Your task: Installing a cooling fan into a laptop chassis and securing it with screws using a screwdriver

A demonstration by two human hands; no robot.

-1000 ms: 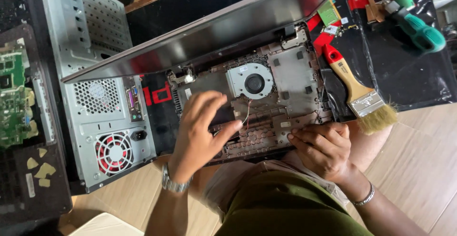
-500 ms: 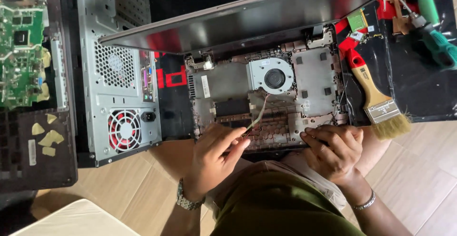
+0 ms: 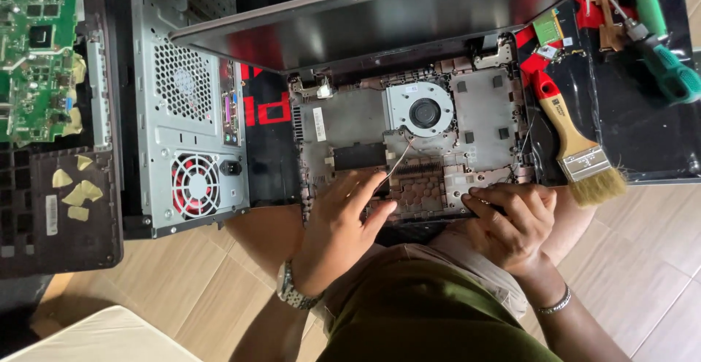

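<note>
An opened laptop base (image 3: 482,106) lies across my lap with its round fan (image 3: 425,112) exposed and its lid (image 3: 380,12) tilted away. My left hand (image 3: 343,223) rests on the lower left of the base with fingers spread. Its index fingertip touches the end of a thin pale cable (image 3: 400,158) that runs up to the fan. I cannot see a pinch on the cable. My right hand (image 3: 511,220) curls over the front right edge of the base and grips it. Each wrist wears a metal band.
A grey desktop tower case (image 3: 190,114) lies left of the laptop. Further left, a green circuit board (image 3: 36,55) sits on a dark laptop shell (image 3: 58,216). To the right, a red-handled paintbrush (image 3: 577,150) and green-handled screwdrivers (image 3: 664,48) lie on a black mat. Wooden floor lies beneath.
My left hand has drawn back from the middle of the base to its lower left and let its pinch on the thin cable loosen. The view has shifted right. My right hand stays put.
</note>
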